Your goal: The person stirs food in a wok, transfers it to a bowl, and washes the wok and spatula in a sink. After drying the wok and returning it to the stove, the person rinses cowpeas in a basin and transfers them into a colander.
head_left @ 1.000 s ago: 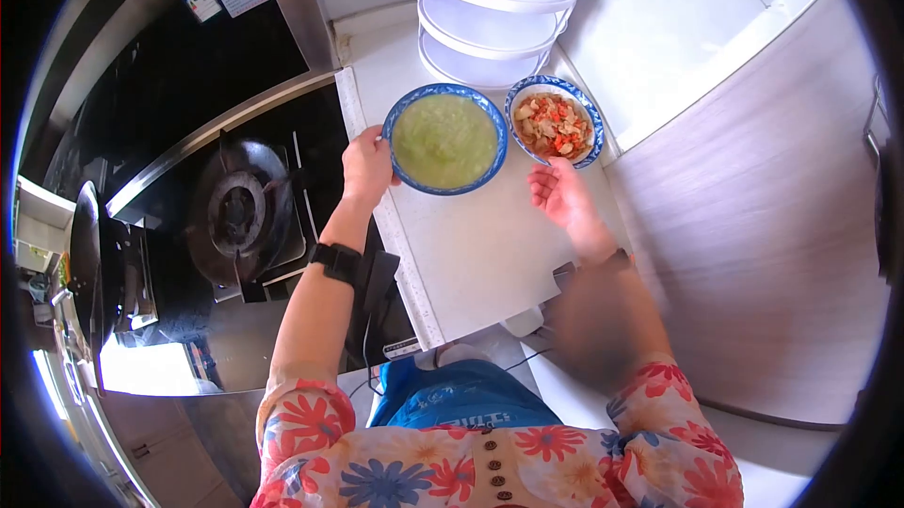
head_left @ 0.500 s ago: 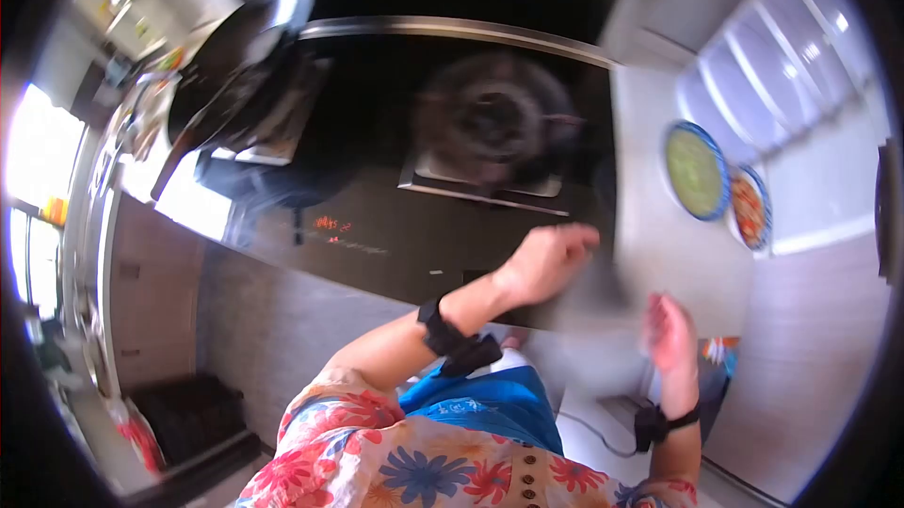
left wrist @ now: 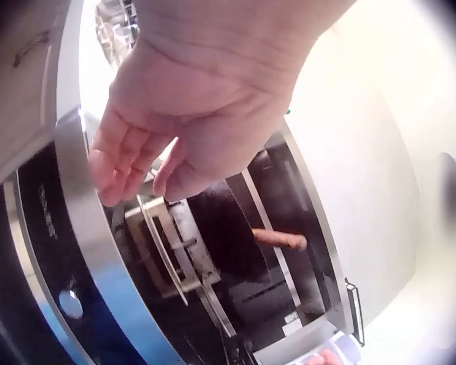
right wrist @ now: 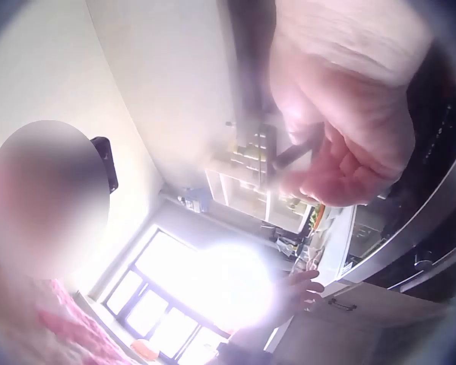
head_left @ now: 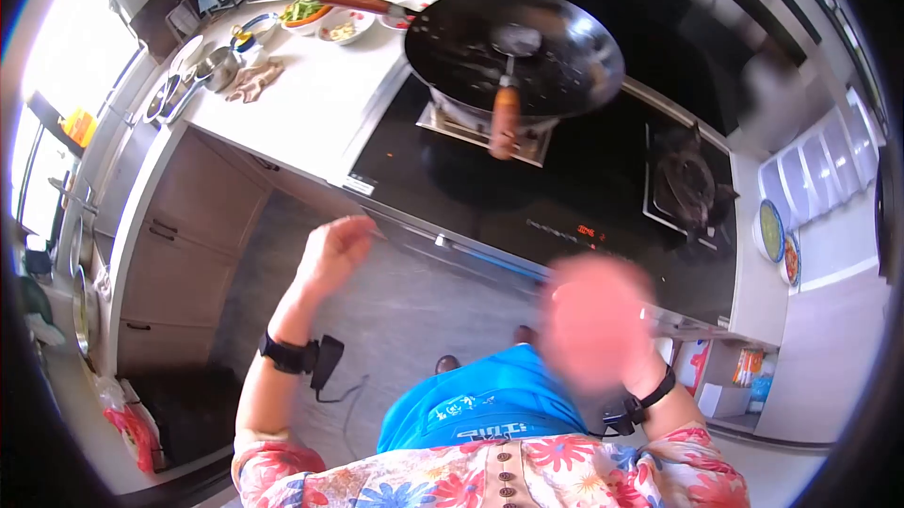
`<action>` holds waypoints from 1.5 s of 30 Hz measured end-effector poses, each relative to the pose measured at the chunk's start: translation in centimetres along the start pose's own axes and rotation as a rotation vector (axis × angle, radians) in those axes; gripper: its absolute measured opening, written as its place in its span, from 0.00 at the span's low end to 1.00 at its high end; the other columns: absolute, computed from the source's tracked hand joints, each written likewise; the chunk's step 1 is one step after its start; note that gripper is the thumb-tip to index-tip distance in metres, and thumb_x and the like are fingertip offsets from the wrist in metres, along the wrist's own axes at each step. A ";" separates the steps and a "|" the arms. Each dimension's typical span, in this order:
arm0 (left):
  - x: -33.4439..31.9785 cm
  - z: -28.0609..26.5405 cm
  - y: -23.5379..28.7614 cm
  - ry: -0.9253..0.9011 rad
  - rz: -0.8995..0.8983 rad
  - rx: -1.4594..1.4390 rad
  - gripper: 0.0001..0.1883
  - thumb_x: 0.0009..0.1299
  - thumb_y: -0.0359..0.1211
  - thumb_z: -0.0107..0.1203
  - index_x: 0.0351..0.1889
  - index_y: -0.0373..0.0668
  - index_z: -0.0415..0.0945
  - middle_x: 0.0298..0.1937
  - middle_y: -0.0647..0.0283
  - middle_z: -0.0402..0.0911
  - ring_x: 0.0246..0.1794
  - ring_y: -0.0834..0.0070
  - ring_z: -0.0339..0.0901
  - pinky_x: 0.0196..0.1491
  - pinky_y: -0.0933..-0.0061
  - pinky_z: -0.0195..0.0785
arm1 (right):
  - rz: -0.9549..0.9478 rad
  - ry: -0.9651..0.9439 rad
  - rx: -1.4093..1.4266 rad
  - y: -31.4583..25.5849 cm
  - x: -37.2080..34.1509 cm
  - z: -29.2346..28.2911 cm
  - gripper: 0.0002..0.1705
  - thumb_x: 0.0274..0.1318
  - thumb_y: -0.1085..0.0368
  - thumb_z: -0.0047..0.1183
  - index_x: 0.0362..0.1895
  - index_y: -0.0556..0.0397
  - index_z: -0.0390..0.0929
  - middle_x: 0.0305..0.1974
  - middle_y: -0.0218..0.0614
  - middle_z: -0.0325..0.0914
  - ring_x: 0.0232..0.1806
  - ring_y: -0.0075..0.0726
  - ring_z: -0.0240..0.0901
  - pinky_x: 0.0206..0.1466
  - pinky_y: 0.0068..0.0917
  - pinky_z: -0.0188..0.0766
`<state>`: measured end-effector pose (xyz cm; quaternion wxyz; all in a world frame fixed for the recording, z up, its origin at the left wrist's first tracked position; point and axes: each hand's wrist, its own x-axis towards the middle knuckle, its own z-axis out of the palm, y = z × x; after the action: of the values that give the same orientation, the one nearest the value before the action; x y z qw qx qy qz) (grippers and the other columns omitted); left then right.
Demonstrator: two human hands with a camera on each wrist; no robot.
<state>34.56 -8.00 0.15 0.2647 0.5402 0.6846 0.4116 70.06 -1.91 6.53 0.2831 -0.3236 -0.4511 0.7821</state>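
My left hand (head_left: 332, 256) hangs above the floor in front of the stove, holding nothing; its fingers bend loosely in the left wrist view. Blurred in the head view, my right hand (head_left: 595, 320) is raised before the stove's front edge. The right wrist view has that hand's fingers (right wrist: 342, 179) loosely curled around nothing. Beyond both hands, a black wok (head_left: 556, 75) sits on the left burner, its wooden handle (head_left: 353, 1) pointing left. A ladle (head_left: 516, 40) lies in the wok, with its wooden grip (head_left: 506, 122) over the near rim.
The right burner (head_left: 686, 183) has no pan. On the right counter stand a bowl of green soup (head_left: 770, 231) and a bowl of red-and-tan food (head_left: 789, 261), beside a tiered rack (head_left: 815, 174). A plate of vegetables (head_left: 303, 14), a saucepan (head_left: 219, 67) and a cloth (head_left: 256, 81) are on the left counter.
My left hand has let go of the soup bowl, which stays on the right counter. The view has turned left, and both hands have moved away from the bowls toward the wok side.
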 end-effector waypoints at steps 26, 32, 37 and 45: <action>41.0 -16.0 3.7 -0.133 0.322 1.081 0.17 0.50 0.34 0.55 0.39 0.44 0.75 0.34 0.57 0.77 0.42 0.60 0.73 0.49 0.58 0.60 | 0.002 0.375 0.471 -4.1 14.5 8.7 0.22 0.58 0.51 0.34 0.44 0.55 0.69 0.18 0.39 0.72 0.16 0.36 0.67 0.19 0.30 0.61; 37.9 -18.9 6.1 -0.920 0.055 0.704 0.21 0.51 0.38 0.62 0.39 0.37 0.71 0.21 0.62 0.74 0.18 0.75 0.74 0.22 0.76 0.68 | -0.079 0.482 0.450 -4.4 15.0 13.0 0.19 0.55 0.51 0.36 0.38 0.53 0.69 0.17 0.38 0.71 0.16 0.37 0.66 0.21 0.31 0.60; 33.8 -17.3 2.0 -1.392 -0.429 -0.216 0.29 0.55 0.29 0.59 0.53 0.36 0.57 0.30 0.57 0.76 0.16 0.75 0.74 0.18 0.78 0.69 | -0.087 0.464 0.449 -3.8 15.0 14.8 0.19 0.55 0.51 0.36 0.38 0.53 0.69 0.17 0.38 0.71 0.16 0.37 0.66 0.22 0.31 0.60; 24.2 -12.4 0.8 -1.226 -0.344 -0.776 0.23 0.50 0.25 0.58 0.42 0.31 0.61 0.21 0.61 0.70 0.11 0.75 0.71 0.13 0.77 0.64 | -0.088 0.425 0.475 -3.7 14.6 15.0 0.18 0.56 0.52 0.35 0.36 0.51 0.68 0.16 0.36 0.70 0.15 0.34 0.64 0.21 0.29 0.59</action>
<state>18.28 11.84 9.27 0.8315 0.4259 0.2943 0.2015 49.98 2.62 11.95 0.4724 -0.3848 -0.2003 0.7673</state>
